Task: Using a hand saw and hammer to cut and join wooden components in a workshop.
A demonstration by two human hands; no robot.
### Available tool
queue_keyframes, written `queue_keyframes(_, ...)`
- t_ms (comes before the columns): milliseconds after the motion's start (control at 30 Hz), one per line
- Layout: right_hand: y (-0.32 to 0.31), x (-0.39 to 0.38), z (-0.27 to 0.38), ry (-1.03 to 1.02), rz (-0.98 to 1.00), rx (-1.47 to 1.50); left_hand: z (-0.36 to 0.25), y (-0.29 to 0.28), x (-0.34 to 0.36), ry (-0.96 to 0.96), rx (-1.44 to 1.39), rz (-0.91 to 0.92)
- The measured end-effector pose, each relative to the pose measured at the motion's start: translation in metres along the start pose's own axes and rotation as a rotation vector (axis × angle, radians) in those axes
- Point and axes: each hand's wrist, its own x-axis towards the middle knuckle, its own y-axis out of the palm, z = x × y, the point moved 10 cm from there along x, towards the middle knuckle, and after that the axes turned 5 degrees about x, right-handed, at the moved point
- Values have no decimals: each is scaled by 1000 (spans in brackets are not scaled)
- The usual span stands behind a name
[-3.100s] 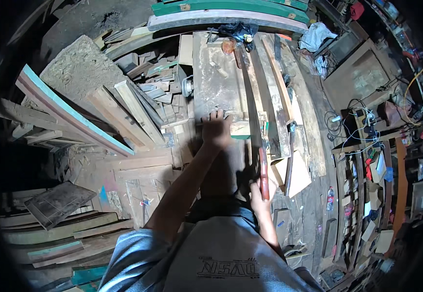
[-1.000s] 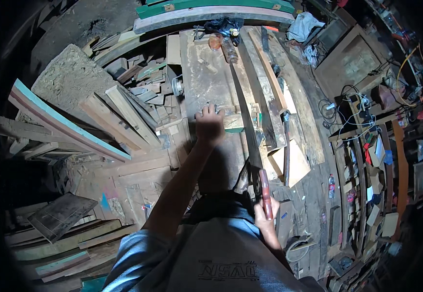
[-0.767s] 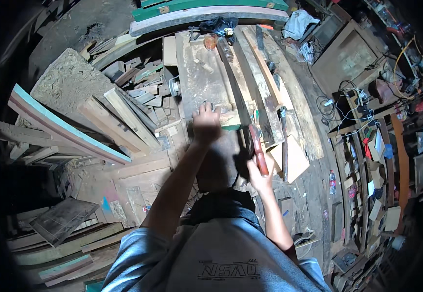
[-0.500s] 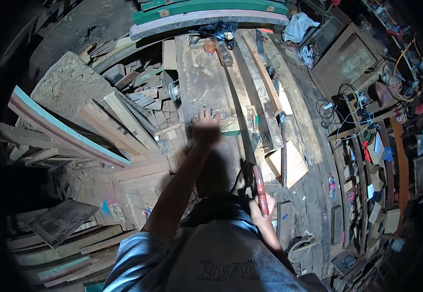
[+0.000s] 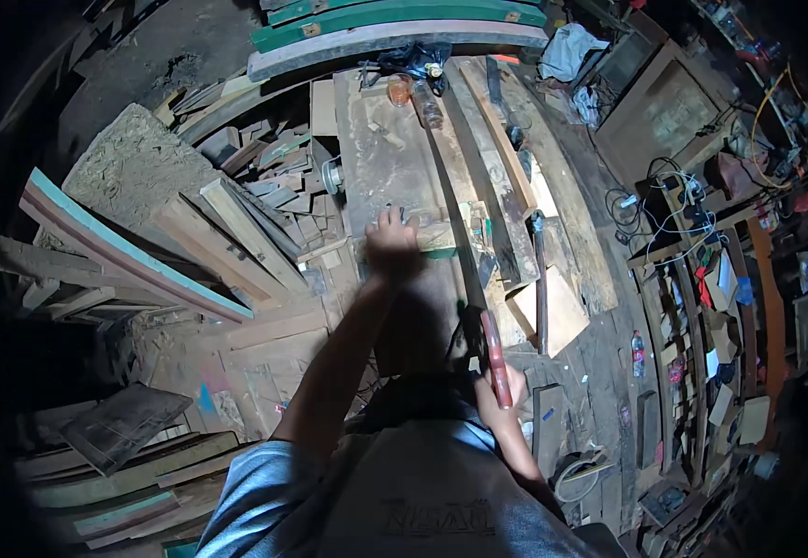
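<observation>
My left hand (image 5: 393, 246) presses down on a short piece of wood (image 5: 437, 234) lying across the workbench (image 5: 381, 167); its fingers point forward and bend over the wood. A green-edged strip shows just nearer to me beside that hand. In my right hand (image 5: 499, 395), low and to the right, is the red-brown handle of a handsaw (image 5: 495, 358). Its long dark blade seems to run forward along the right side of the wood, seen almost edge-on. Shadow hides the left wrist and where the teeth meet the wood.
Long planks (image 5: 488, 158) and a metal bar (image 5: 541, 288) lie right of the saw. Bottles (image 5: 429, 110) and a black plastic bag (image 5: 415, 60) stand at the bench's far end. Offcuts (image 5: 283, 195) pile up on the left; cluttered shelves (image 5: 702, 344) line the right.
The saw handle and my right hand have shifted very slightly forward. My left hand stays on the wood, with hardly any movement.
</observation>
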Motion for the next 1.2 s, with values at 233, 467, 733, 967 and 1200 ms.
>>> queue_keyframes(233,22,56,-11,11,12,45,-4,-6,-4,43,-28,-22)
queue_keyframes(467,-10,-4,-14,-10,2,6,-4,-5,-5,60,41,-130)
queue_keyframes(733,8,45,-47,-26,-137,276,-3,-13,-7,61,23,-203)
queue_keyframes(967,-1,-6,-10,-88,27,-42,-3,-14,-6,37,26,-96)
queue_keyframes(1200,28,43,-22,-29,35,122,2,-4,-8,59,73,-173)
